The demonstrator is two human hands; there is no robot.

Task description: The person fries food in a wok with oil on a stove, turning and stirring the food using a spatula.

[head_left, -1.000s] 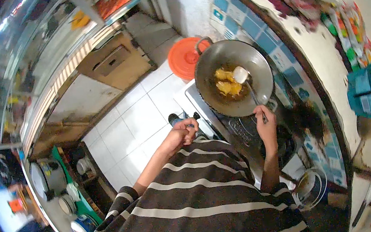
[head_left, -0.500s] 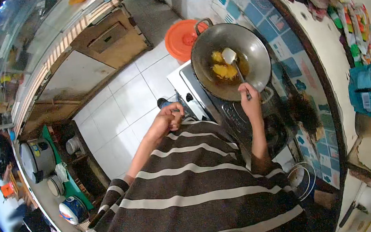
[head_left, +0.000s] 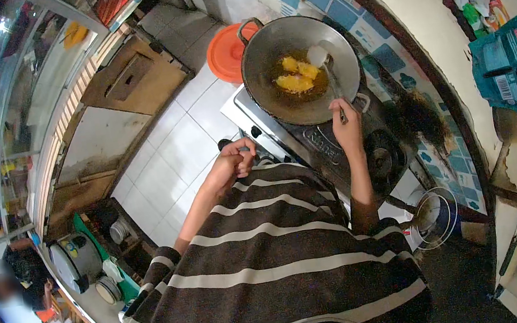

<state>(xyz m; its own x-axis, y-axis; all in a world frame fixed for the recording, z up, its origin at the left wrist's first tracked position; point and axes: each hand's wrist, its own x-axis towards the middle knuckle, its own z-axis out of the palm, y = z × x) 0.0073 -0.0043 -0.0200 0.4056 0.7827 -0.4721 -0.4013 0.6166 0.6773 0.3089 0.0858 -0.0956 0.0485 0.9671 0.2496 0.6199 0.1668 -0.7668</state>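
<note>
My right hand (head_left: 347, 126) grips the handle of a metal spatula (head_left: 318, 56). The spatula's blade rests against the right inner side of a large wok (head_left: 261, 88), beside the food. Several yellow-orange battered pieces (head_left: 296, 83) lie in oil at the bottom of the wok, close together. My left hand (head_left: 237, 161) hovers in front of my striped shirt, left of the stove, its fingers curled in a loose fist with nothing visible in them. The wok stands on the far burner of a black-topped stove (head_left: 321, 138).
An orange lidded bucket (head_left: 227, 53) stands on the floor beyond the stove. A blue tiled wall (head_left: 382, 51) runs along the right, under a ledge with a teal pouch (head_left: 510, 70). At the left, a pot (head_left: 74, 263) sits on a shelf. Another person (head_left: 26, 273) is at the far left.
The spatula's blade has moved off the yellow pieces toward the wok's right side, and more of the pieces show. My view has shifted a little. My left hand stays curled.
</note>
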